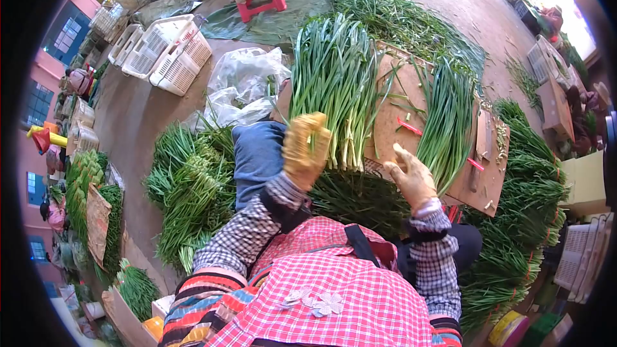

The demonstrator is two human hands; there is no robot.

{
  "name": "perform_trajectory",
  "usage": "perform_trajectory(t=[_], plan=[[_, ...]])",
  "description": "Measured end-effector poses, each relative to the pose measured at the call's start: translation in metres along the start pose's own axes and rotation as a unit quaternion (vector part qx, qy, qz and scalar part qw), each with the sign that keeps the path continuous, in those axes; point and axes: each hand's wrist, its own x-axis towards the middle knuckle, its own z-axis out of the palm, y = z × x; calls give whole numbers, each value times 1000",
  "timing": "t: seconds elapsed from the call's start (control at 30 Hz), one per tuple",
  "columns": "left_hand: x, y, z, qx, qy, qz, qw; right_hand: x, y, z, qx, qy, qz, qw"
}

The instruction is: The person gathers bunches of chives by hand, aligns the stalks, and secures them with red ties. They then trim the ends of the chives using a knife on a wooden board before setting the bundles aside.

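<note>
Long green stalks with pale root ends (337, 90) lie in a pile on a brown board (402, 90). My left hand (306, 148), in a yellowed glove and blurred by motion, is beside the pile's lower left edge; what its fingers hold, if anything, cannot be made out. To the right, my right hand (411, 177), also gloved, has its fingers apart with nothing between them. It is near the lower end of a second bunch of green leaves (445, 122). Two red strips (409, 126) lie on the board, and a knife (481, 148) rests at its right side.
Heaps of greens lie left (193, 186) and right (514, 218) of my legs. White crates (173, 58), a clear plastic bag (247, 80) and a red stool (262, 3) stand beyond. Other people are in the background.
</note>
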Motion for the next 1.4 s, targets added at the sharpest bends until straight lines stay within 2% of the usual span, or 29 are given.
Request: perform_trajectory(t=[0.03,0.1,0.2,0.27,0.3,0.33,0.37,0.43,0.53,0.57,0.63,0.73,0.8,0.83,0.9,0.97,1.03,1.07,1.13,1.17,1.23,1.27,1.3,1.33,1.4], plan=[[-1,-18,-13,16,23,-36,999,9,-2,8,-3,-5,32,999],[-2,-39,-29,40,41,-164,985,26,-15,26,-9,-12,96,995],[-6,-64,-26,79,-53,-274,957,46,-22,59,-14,15,138,990],[-2,-67,-13,60,-129,-329,934,53,-25,77,66,13,112,991],[-2,-63,-3,67,-150,-325,932,50,-42,81,93,0,106,990],[2,-52,3,126,-202,-348,907,45,-66,77,147,-33,142,978],[7,-42,7,184,-252,-367,876,47,-66,83,142,-39,156,977],[6,-46,10,211,-258,-337,881,49,-53,99,213,-10,102,972],[0,-59,5,192,-254,-321,892,54,-32,109,328,-15,116,937],[-2,-65,4,181,-249,-319,896,52,-28,111,295,-16,119,948],[-4,-72,4,161,-239,-312,905,42,-69,94,229,-16,122,966],[-3,-69,4,144,-229,-317,909,45,-67,124,48,61,113,991],[-2,-67,4,145,-230,-320,908,44,-68,140,-60,96,119,986],[-2,-68,3,138,-229,-319,909,46,-62,141,67,78,109,989],[-1,-72,0,122,-227,-318,913,48,-53,136,315,38,83,945],[-2,-76,-2,112,-228,-309,916,48,-50,127,305,53,93,946],[-2,-79,-5,101,-232,-304,918,54,-37,123,210,65,71,973],[-2,-81,-3,121,-236,-300,916,53,-33,127,207,66,84,972],[-2,-69,-1,144,-237,-304,911,45,-72,118,201,70,112,971],[-1,-65,1,155,-237,-306,909,43,-87,118,120,82,129,981],[-4,-67,3,172,-243,-296,908,47,-69,144,58,129,99,985],[-7,-71,3,162,-238,-289,913,47,-59,147,205,108,77,970],[-7,-73,1,153,-233,-282,918,48,-57,142,347,85,52,932],[-6,-73,-1,134,-235,-291,918,49,-57,137,392,72,38,916],[-4,-74,-4,113,-231,-298,919,48,-56,127,461,46,76,883]])
